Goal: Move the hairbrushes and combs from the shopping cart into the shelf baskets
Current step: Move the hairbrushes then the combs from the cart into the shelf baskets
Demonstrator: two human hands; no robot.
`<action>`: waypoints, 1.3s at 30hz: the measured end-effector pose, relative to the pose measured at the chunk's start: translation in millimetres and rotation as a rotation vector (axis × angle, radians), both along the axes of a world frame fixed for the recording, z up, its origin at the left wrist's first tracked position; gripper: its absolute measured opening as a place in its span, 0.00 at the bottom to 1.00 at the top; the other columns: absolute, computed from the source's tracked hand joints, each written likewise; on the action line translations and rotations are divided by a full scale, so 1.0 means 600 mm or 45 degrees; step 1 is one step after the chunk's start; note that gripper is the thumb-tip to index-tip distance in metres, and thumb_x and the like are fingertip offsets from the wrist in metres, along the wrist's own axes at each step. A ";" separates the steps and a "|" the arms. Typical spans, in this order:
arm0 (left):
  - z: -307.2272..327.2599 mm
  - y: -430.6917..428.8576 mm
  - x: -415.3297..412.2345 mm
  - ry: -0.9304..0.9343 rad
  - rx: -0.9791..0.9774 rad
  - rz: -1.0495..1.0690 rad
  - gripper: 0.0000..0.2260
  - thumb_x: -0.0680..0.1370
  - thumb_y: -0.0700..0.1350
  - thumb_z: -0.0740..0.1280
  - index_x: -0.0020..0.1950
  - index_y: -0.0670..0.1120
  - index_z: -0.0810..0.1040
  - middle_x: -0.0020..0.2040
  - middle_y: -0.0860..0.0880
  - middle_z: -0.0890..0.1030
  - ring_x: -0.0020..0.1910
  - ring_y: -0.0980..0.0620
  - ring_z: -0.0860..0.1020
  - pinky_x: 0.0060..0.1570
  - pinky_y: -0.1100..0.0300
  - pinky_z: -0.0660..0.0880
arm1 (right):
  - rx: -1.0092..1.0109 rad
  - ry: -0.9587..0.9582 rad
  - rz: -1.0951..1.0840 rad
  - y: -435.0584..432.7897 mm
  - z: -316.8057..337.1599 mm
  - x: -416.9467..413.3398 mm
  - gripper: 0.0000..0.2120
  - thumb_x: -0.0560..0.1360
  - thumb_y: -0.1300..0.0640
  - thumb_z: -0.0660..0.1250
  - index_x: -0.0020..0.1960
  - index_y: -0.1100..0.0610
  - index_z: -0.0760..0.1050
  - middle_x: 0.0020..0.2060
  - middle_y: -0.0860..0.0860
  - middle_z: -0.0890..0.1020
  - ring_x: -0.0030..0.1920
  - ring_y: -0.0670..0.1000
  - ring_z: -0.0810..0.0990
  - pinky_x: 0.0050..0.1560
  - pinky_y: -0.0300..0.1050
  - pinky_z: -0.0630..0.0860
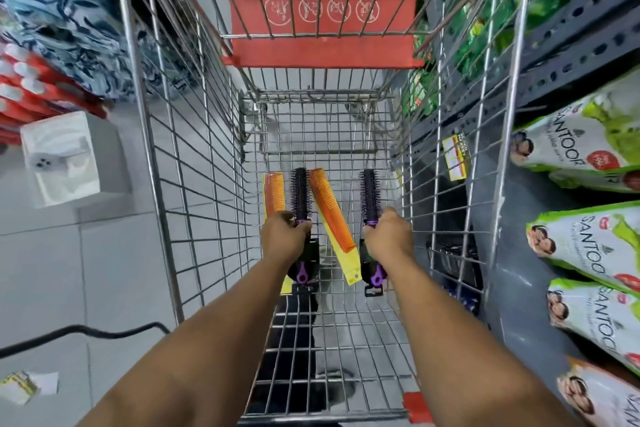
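Reaching deep into the shopping cart (166,163), both arms are down near the wire floor. Head view, only one cam.

Left hand (282,236) is clenched round the neck of a round hairbrush (300,192), black bristles w/ purple handle, bristle end pointing far. Right hand (389,234) is clenched the same way on a second round hairbrush (370,192), over on the right. Can't tell if either brush is lifted or lying on the wire.

Two orange combs on yellow backing cards sit w/ them: left comb (274,192) just left of the left brush, partly under that hand; middle comb (330,215) lies slanted btwn the two brushes, untouched by either hand as far as I can see. Something dark lies under the left wrist, prob more packaging, can't make it out.

Progress, my read: early. All four items are inside the cart, none in a basket. No shelf baskets visible in frame; right shelf (568,31) holds green Santoor pouches (588,239), left side has red packs (24,97) and a white box (65,156) on the floor.

Left to do: lift both brushes out, find baskets, drop them, come back for combs.
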State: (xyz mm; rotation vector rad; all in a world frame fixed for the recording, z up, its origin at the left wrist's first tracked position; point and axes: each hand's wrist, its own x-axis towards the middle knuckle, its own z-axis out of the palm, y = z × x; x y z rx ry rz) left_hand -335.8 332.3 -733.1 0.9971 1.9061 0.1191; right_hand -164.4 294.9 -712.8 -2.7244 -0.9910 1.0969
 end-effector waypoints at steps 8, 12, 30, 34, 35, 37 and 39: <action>0.073 -0.002 -0.002 -0.156 0.135 -0.019 0.22 0.68 0.49 0.76 0.58 0.40 0.80 0.49 0.41 0.85 0.48 0.42 0.83 0.53 0.45 0.79 | 0.191 -0.018 -0.007 -0.014 0.107 0.010 0.08 0.70 0.55 0.71 0.41 0.56 0.72 0.40 0.58 0.80 0.36 0.58 0.74 0.35 0.43 0.69; 0.125 0.004 -0.001 -0.356 0.134 0.080 0.23 0.68 0.44 0.77 0.59 0.35 0.78 0.50 0.37 0.83 0.46 0.40 0.84 0.50 0.42 0.81 | 0.265 0.010 -0.003 -0.018 0.164 0.005 0.07 0.70 0.55 0.71 0.41 0.56 0.73 0.34 0.53 0.74 0.34 0.55 0.71 0.33 0.43 0.69; 0.472 -0.034 0.043 -0.690 0.364 -0.261 0.09 0.65 0.39 0.79 0.42 0.41 0.82 0.33 0.45 0.83 0.28 0.52 0.79 0.30 0.62 0.77 | 0.685 -0.087 -0.021 -0.136 0.494 0.059 0.14 0.59 0.45 0.71 0.39 0.54 0.78 0.32 0.51 0.81 0.37 0.56 0.79 0.29 0.45 0.72; 0.525 -0.085 0.105 -0.790 0.357 -0.460 0.05 0.66 0.39 0.77 0.38 0.39 0.84 0.29 0.46 0.83 0.26 0.53 0.76 0.28 0.64 0.74 | 0.737 -0.176 -0.135 -0.221 0.547 0.092 0.13 0.59 0.45 0.68 0.37 0.53 0.76 0.28 0.51 0.79 0.36 0.59 0.78 0.29 0.47 0.72; 0.537 -0.097 0.116 -0.812 0.353 -0.505 0.06 0.66 0.39 0.77 0.39 0.38 0.84 0.30 0.45 0.83 0.26 0.52 0.76 0.28 0.64 0.73 | 0.753 -0.209 -0.166 -0.238 0.558 0.097 0.12 0.59 0.45 0.67 0.36 0.53 0.76 0.27 0.52 0.78 0.35 0.59 0.77 0.30 0.48 0.72; 0.563 -0.127 0.152 -0.882 0.323 -0.593 0.06 0.66 0.39 0.77 0.39 0.39 0.84 0.30 0.44 0.83 0.26 0.52 0.77 0.26 0.66 0.73 | 0.810 -0.297 -0.265 -0.285 0.584 0.113 0.09 0.60 0.47 0.67 0.33 0.52 0.74 0.24 0.51 0.76 0.33 0.58 0.75 0.28 0.47 0.69; 0.585 -0.159 0.196 -0.937 0.309 -0.726 0.04 0.65 0.39 0.77 0.37 0.40 0.84 0.29 0.45 0.83 0.25 0.53 0.77 0.24 0.68 0.72 | 0.826 -0.382 -0.367 -0.338 0.611 0.130 0.10 0.61 0.47 0.67 0.34 0.53 0.74 0.24 0.50 0.75 0.32 0.56 0.75 0.27 0.46 0.67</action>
